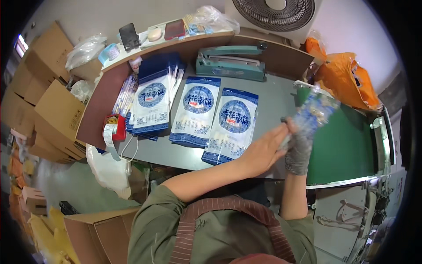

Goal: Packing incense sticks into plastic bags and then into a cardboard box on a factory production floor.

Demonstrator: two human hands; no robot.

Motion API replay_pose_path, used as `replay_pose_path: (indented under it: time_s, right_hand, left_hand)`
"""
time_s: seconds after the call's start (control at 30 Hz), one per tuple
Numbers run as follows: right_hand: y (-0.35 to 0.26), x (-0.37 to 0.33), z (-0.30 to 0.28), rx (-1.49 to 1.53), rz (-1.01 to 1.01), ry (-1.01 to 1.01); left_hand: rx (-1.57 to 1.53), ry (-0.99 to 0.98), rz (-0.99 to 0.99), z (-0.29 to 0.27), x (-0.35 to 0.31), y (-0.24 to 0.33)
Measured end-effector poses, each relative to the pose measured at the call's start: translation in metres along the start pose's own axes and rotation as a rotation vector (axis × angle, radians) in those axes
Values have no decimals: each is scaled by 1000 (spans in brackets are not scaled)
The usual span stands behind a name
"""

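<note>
A blurred, slender bundle (314,112) with blue-and-white pieces in clear plastic slants up to the right above the edge of a green belt. My right hand (300,154), in a grey glove, is closed round its lower part. Bare, my left hand (263,149) comes in from the left and grips the bundle's lower end, its fingertips meeting the glove; motion smears the contact. Nearest my left hand on the grey table lies a flat blue-and-white printed bag (233,121). Beside it are a second such bag (195,110) and a fanned pile of bags (151,103).
A teal bag sealer (231,64) stands at the back of the table (274,94). The green conveyor belt (345,141) runs at the right. A red tape holder (115,127) sits at the left edge. A phone (129,36) rests on the ledge, and a fan (277,13) stands behind.
</note>
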State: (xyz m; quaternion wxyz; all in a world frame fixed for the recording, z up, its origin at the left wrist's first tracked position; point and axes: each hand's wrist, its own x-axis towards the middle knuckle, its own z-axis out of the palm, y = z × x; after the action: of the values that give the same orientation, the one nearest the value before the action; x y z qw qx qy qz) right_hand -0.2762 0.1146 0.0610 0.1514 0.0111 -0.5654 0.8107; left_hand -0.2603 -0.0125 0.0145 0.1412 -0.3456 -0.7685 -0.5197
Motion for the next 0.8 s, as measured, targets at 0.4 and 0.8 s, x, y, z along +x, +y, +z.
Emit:
replay_pose_path:
  time_s: [0.4,0.8]
  right_hand:
    - [67,-17,-78,-1350,-682,133]
    - [83,35,-50,-500,287,-145]
  left_hand:
    - [775,150,-189,-141,-60,-74]
    - [862,82,-530,-285,-114,-156]
